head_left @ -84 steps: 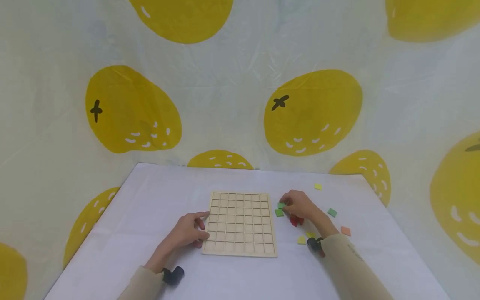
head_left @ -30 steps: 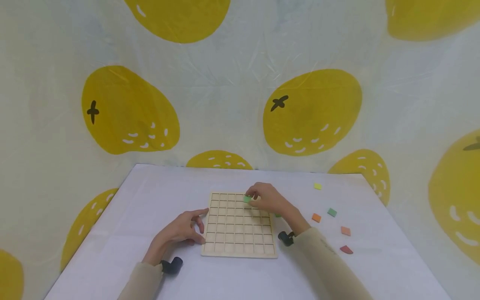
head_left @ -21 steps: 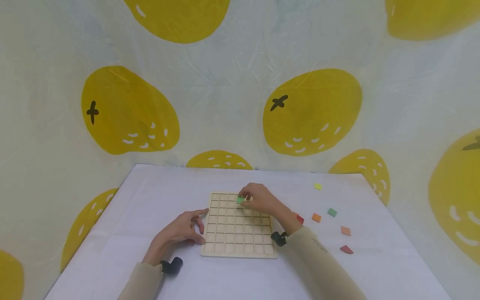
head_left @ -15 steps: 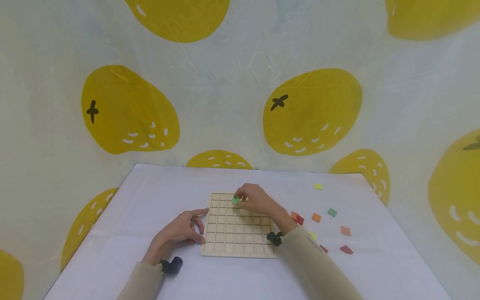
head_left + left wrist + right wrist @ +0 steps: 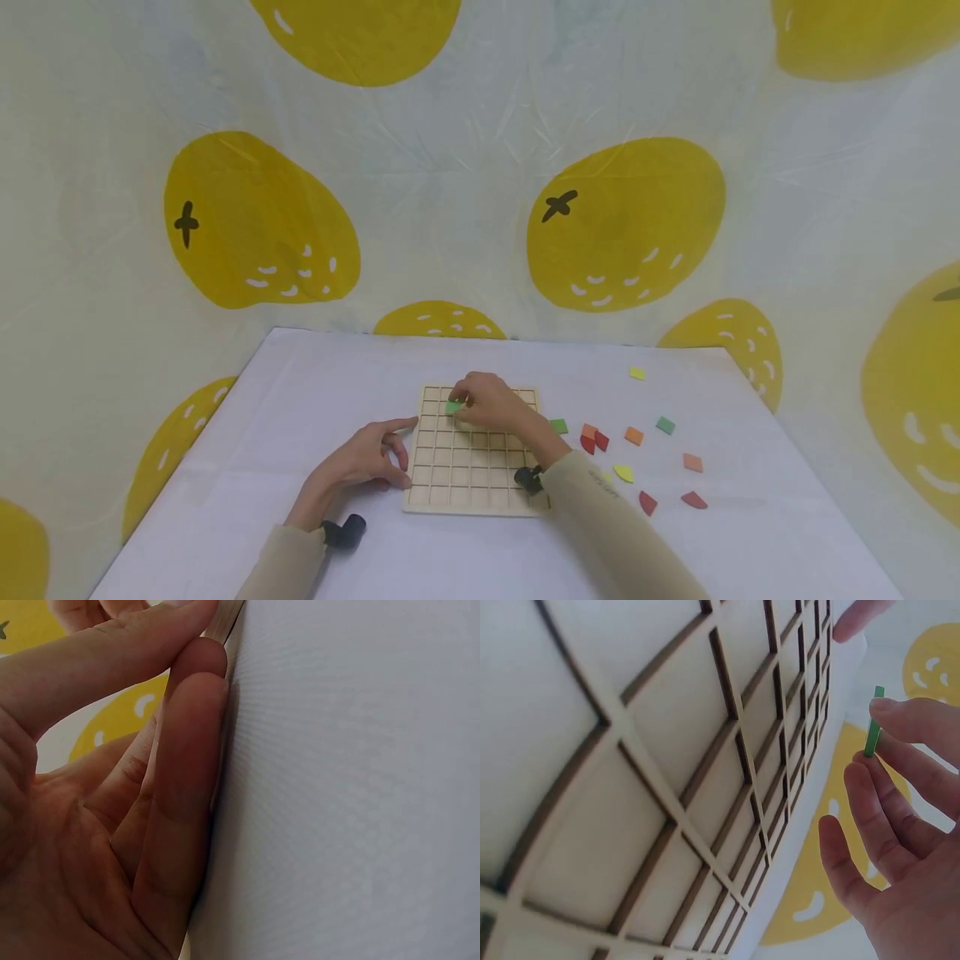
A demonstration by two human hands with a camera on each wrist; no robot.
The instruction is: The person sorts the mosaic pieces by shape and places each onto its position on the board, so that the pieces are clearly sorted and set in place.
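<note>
My right hand (image 5: 491, 402) pinches a small thin green tile (image 5: 453, 407) between thumb and fingers, over the upper left part of a wooden grid board (image 5: 459, 477). In the right wrist view the tile (image 5: 874, 724) is seen edge-on, apart from the board's raised ribs. At the board's left edge, my left hand (image 5: 367, 457) rests with index finger and thumb spread, touching the side. Its fingers (image 5: 187, 750) lie against the white tabletop in the left wrist view. The board's visible squares hold no tiles; my right hand and forearm cover some of them.
Loose tiles lie right of the board: a green one (image 5: 558, 426), a darker green one (image 5: 665, 425), orange squares (image 5: 633, 436), red quarter-rounds (image 5: 648, 502) and yellow pieces (image 5: 623, 473). Another yellow tile (image 5: 637, 373) sits farther back. A lemon-patterned sheet hangs behind the table.
My right hand took up the green tile beside the board and carried it leftward over the board's upper rows. Tiles once under my right arm now show. The left hand stays nearly still.
</note>
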